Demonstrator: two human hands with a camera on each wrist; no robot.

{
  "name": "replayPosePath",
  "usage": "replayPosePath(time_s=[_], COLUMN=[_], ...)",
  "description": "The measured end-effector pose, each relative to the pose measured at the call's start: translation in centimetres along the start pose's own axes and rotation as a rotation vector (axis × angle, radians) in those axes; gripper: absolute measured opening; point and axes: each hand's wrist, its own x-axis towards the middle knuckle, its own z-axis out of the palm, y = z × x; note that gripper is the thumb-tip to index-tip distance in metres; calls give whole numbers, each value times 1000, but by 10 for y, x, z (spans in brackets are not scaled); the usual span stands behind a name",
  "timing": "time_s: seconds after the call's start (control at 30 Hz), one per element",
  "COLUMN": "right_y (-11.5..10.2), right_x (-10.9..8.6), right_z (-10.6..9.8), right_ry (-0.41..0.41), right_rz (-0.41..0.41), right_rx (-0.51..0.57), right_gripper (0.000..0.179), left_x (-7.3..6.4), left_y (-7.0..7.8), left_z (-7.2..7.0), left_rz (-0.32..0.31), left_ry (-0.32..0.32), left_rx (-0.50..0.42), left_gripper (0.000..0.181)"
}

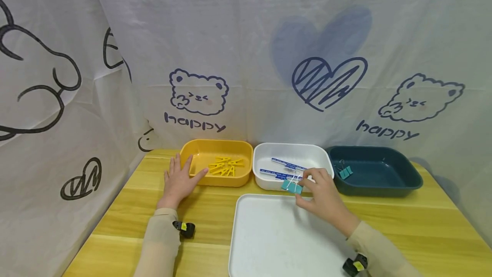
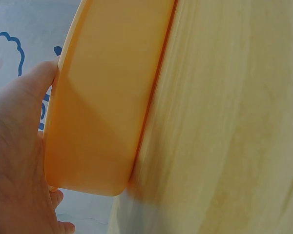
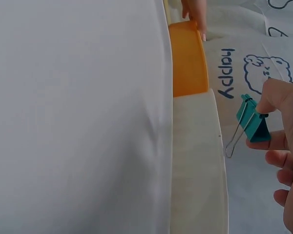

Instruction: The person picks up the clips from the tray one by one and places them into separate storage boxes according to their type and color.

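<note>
My right hand (image 1: 320, 195) pinches a teal binder clip (image 1: 292, 187) between thumb and fingers, over the front rim of the white bin (image 1: 324, 153). In the right wrist view the clip (image 3: 253, 119) shows its wire handle hanging free. Blue-and-white printed clips (image 1: 280, 174) lie inside the white bin. My left hand (image 1: 180, 183) rests with spread fingers at the left end of the yellow bin (image 1: 215, 181), its thumb over the front rim. Small yellow clothespins (image 1: 226, 166) lie piled in that bin. In the left wrist view the thumb touches the bin's rim.
To the right stands a dark teal bin (image 1: 384, 189) with a teal binder clip (image 1: 345, 172) at its left end. A white tray (image 1: 276, 234) lies on the wooden table (image 1: 207, 247) in front of the bins. A printed curtain (image 1: 261, 110) hangs behind them.
</note>
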Motion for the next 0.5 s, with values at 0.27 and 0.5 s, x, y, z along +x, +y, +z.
replayPosePath(time_s=[0.27,0.5], right_y=[10,21], right_x=[-5,-9], right_z=[-8,-15], right_ry=[24,58], right_rz=[49,95], right_rx=[-5,0], right_gripper=[22,22], left_x=[-1,0], left_y=[0,0], left_z=[0,0], left_rz=[4,-4], left_ry=[8,1], left_rx=[10,13], left_gripper=[93,94])
